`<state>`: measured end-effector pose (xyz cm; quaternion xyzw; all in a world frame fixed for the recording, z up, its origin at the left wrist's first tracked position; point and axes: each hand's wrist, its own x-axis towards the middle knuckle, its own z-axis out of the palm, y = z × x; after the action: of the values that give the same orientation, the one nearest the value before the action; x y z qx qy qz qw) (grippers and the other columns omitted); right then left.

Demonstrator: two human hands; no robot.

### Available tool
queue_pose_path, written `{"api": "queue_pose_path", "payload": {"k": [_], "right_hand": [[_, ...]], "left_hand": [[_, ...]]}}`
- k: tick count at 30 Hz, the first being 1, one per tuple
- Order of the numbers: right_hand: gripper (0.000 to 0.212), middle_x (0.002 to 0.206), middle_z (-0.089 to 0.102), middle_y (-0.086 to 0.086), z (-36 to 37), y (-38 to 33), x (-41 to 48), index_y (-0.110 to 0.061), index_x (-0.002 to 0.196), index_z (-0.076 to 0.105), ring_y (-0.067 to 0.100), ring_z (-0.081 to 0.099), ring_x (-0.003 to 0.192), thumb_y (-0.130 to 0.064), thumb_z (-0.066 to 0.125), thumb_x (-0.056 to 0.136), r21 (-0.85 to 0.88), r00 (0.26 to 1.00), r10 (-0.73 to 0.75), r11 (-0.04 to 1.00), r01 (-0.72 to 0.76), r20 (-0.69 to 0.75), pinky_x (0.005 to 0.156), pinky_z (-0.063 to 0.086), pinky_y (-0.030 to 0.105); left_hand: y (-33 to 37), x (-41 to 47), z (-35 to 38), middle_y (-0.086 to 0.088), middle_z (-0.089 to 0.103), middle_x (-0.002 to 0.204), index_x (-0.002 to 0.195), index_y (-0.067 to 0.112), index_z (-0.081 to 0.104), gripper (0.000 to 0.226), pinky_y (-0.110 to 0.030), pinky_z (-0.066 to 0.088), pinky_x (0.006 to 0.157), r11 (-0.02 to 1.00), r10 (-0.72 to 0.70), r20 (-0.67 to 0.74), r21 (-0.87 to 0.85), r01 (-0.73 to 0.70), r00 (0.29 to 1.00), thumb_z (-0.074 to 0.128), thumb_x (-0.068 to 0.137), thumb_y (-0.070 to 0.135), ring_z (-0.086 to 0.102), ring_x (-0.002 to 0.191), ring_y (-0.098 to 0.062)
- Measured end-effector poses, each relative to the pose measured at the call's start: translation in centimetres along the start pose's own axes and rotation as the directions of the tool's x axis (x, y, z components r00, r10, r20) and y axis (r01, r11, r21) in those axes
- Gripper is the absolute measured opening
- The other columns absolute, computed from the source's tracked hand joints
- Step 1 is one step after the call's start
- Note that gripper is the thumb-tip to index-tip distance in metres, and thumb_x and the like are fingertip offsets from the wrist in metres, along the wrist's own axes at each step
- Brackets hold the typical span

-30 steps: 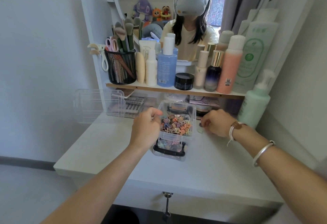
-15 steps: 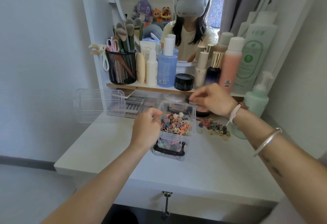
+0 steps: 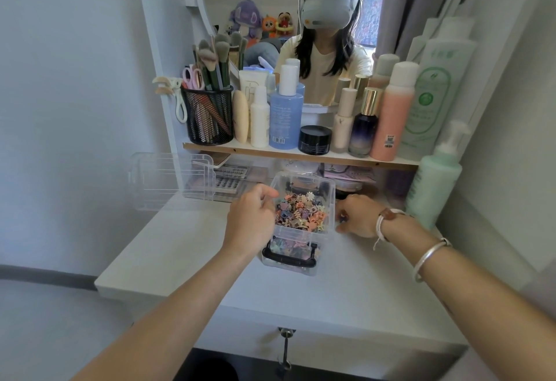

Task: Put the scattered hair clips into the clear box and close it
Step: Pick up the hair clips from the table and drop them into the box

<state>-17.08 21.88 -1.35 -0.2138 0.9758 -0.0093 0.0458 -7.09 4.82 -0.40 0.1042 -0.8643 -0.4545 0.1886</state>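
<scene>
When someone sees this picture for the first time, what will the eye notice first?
The clear box in the middle of the white table, heaped with small pastel hair clips. The left hand holds its left rim; the right hand curls on the table beside it. Behind, a shelf crowded with bottles.

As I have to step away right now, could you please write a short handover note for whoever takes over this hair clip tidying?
Left grip holds the left rim of the clear box, steadying it on the table.
Right grip rests curled on the table just right of the box; whether it holds anything is hidden.
Done: a heap of hair clips lies in the open box.
Left: put in any clips under the right grip, then close the box. I cannot pick out its lid in this view.
</scene>
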Motion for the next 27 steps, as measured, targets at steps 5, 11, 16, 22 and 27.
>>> {"api": "queue_pose_path", "payload": {"k": [5, 11, 16, 22, 27], "right_hand": [[0.022, 0.115, 0.066, 0.007, -0.1, 0.0, -0.3, -0.009, 0.101, 0.068, 0.023, 0.058, 0.109, -0.005, 0.056, 0.083, 0.011, 1.0, -0.009, 1.0, 0.009, -0.01, 0.089, 0.045, 0.027], [0.025, 0.126, 0.061, 0.007, -0.2, 0.0, -1.2, -0.006, 0.1, 0.069, 0.022, 0.055, 0.116, -0.001, 0.053, 0.082, 0.025, 0.999, -0.024, 0.999, 0.025, -0.03, 0.09, 0.044, 0.024], [0.021, 0.109, 0.066, 0.006, -2.2, 0.3, -1.9, -0.007, 0.1, 0.067, 0.021, 0.059, 0.102, -0.006, 0.059, 0.08, 0.148, 0.988, 0.02, 0.989, 0.003, -0.15, 0.08, 0.04, 0.02], [0.009, 0.079, 0.064, -0.004, -5.7, -2.7, -2.7, -0.021, 0.087, 0.064, 0.024, 0.06, 0.078, -0.014, 0.066, 0.081, 0.649, 0.951, -0.034, 0.723, 0.235, -0.307, 0.084, 0.053, 0.042], [0.011, 0.083, 0.068, 0.012, -5.6, -2.6, -2.0, -0.016, 0.082, 0.068, 0.019, 0.059, 0.067, -0.016, 0.058, 0.088, 0.655, 0.929, 0.054, 0.725, 0.215, -0.365, 0.074, 0.054, 0.038]], "left_hand": [[0.0, -0.1, 0.0, -0.007, 0.062, 0.118, 0.11, 0.01, 0.06, 0.027, -0.032, 0.041, 0.091, 1.0, 0.005, 0.002, 0.0, -0.005, 1.0, 0.039, 0.094, 0.005, 0.054, 0.111, -0.024], [0.0, -0.1, -0.1, -0.006, 0.061, 0.117, 0.111, 0.01, 0.06, 0.027, -0.027, 0.039, 0.084, 1.0, 0.008, -0.002, -0.003, -0.008, 1.0, 0.039, 0.094, 0.007, 0.054, 0.107, -0.022], [0.1, -0.2, -0.1, -0.007, 0.061, 0.118, 0.111, 0.01, 0.06, 0.027, -0.029, 0.04, 0.087, 1.0, 0.004, -0.006, -0.009, -0.004, 1.0, 0.039, 0.094, 0.006, 0.054, 0.109, -0.023], [0.1, -0.3, -0.1, -0.007, 0.061, 0.118, 0.11, 0.011, 0.06, 0.028, -0.03, 0.041, 0.087, 1.0, 0.0, -0.008, -0.009, 0.0, 1.0, 0.039, 0.094, 0.006, 0.054, 0.108, -0.023], [0.2, -0.2, -0.2, -0.006, 0.06, 0.12, 0.111, 0.011, 0.06, 0.027, -0.026, 0.038, 0.083, 1.0, 0.004, 0.003, 0.001, -0.004, 1.0, 0.039, 0.094, 0.006, 0.053, 0.101, -0.019]]}}
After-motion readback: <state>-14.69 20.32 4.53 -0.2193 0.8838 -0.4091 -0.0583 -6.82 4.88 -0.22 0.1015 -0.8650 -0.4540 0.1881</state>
